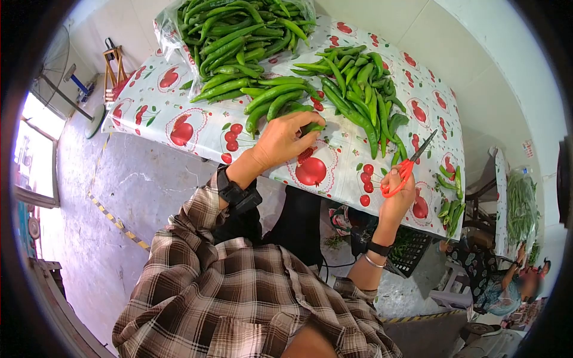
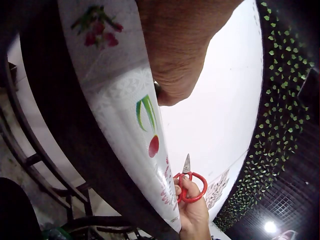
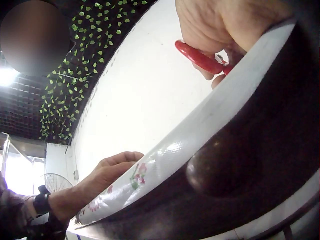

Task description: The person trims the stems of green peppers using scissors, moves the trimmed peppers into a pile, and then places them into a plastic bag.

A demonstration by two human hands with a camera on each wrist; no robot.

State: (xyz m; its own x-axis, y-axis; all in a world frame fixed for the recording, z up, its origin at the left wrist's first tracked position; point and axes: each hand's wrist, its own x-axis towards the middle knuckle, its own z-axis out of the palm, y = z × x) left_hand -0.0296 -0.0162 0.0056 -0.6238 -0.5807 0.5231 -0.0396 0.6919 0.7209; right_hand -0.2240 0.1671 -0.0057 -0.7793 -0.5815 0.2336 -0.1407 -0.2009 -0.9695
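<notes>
My left hand [image 1: 283, 140] is over the front part of the table, its fingers and thumb bent around a green chili pepper [image 1: 313, 127]. Most of that pepper is hidden by the fingers; a dark green bit shows under the hand in the left wrist view. In my right hand [image 1: 399, 200] I hold scissors [image 1: 406, 170] with red handles, the dark blades pointing away and to the right. The red handle [image 3: 197, 57] also shows under the palm in the right wrist view. A row of long chili peppers [image 1: 277, 95] lies just beyond my left hand.
A clear plastic bag [image 1: 173, 33] heaped with chilies stands at the back left. Another chili pile [image 1: 364, 89] spreads beyond both hands. Small groups of peppers [image 1: 452, 213] lie at the table's right edge. A black crate [image 1: 412, 253] sits below; a person [image 1: 507, 292] is at far right.
</notes>
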